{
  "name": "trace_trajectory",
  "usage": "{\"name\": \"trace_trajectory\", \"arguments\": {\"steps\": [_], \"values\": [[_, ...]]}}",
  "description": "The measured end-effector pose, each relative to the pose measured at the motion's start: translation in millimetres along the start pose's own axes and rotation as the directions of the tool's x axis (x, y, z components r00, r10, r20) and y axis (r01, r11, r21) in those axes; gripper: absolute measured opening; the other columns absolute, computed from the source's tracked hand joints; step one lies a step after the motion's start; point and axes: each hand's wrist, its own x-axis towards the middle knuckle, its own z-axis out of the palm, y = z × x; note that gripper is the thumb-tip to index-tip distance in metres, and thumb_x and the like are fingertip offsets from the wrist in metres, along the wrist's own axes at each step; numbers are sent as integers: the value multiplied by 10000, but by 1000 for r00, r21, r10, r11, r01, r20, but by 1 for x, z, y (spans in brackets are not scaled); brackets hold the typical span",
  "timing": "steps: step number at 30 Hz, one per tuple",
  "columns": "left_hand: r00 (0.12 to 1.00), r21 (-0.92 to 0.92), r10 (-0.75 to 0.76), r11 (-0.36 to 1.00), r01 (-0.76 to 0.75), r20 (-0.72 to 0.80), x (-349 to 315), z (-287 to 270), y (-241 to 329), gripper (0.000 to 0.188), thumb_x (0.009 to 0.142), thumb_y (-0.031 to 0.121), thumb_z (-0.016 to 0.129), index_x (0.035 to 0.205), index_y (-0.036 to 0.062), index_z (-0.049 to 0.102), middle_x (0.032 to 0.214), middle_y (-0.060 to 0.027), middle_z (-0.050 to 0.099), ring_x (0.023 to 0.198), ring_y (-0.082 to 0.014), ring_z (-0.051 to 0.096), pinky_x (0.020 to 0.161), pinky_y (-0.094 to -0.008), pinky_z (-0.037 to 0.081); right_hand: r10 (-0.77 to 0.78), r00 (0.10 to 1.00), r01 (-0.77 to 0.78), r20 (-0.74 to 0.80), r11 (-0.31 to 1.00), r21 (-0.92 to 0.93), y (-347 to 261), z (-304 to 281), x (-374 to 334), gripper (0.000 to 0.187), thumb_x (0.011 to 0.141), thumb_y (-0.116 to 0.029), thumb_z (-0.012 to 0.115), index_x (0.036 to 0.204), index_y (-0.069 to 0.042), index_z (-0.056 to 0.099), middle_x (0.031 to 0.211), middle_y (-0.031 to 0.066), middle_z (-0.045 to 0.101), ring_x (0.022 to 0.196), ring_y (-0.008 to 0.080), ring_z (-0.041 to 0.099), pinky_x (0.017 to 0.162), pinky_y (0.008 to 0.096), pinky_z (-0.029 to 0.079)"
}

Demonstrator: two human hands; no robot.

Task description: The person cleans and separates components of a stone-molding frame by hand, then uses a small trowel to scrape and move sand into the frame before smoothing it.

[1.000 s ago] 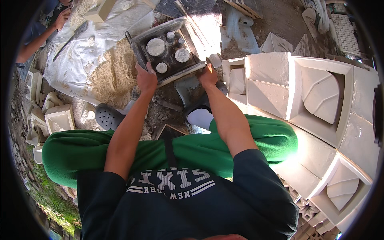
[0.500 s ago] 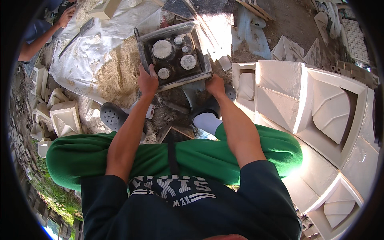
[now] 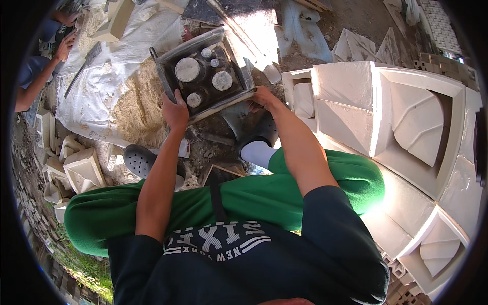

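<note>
Dark grey, dusty and hard-walled: one square tray (image 3: pixel 222 107), askew ahead of your shoes (image 3: pixel 141 159), between the sandy heap (image 3: pixel 140 114) on your left and the pale cast blocks (image 3: pixel 345 84) on your right. Whether its underside bears on anything, you cannot tell.

Contents: five cylinders (image 3: pixel 187 69) of mixed widths, standing upright, tops whitish and powdery.

Fitting: a thin dark loop (image 3: pixel 153 53) at the far left corner.

Left hand (image 3: pixel 176 112): clasps the left wall near the close corner, your thumb laid over the rim, your other fingers mostly hidden outside it.

Right hand (image 3: pixel 263 98): grips the near right corner, your fingers curled beneath the edge.

Handling, by judgement: stiff, and probably heavy for its size. Held at the near end, it likely loads your wrists and wants to dip at the far side. Dust may make the rim slick. The cylinders may be fixed or loose, so keep them level; their powdery tops could chip. Best hold: opposite side walls, about midway, fingers underneath. The loop looks too slight to carry everything alone.
</note>
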Motion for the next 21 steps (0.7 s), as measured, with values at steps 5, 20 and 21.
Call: {"name": "trace_trajectory", "arguments": {"steps": [5,20,21], "values": [[998,-48,-39,998,42,59,-3,-6,21,488,959,352,554,1251,-37,508,1054,-255,652,975,-439,626,816,-481,474,138,961,-137,241,990,-19,-10,-27,-3,207,887,-202,674,1001,-32,645,854,74,671,762,189,667,629,356,564],[996,68,-67,996,62,64,-1,-4,8,604,961,421,525,1317,-63,463,1202,-290,593,1097,-445,579,918,-470,456,-129,980,181,153,894,-410,-2,-31,-21,370,823,-324,738,1032,-40,626,865,75,659,798,163,626,712,328,505],[996,65,-60,996,55,71,-1,-3,10,604,961,421,525,1317,-63,463,1202,-290,593,1097,-445,579,918,-470,456,-196,977,215,88,880,-424,3,-30,-23,384,824,-346,745,1018,-40,617,874,102,673,815,196,651,715,351,522]]}}
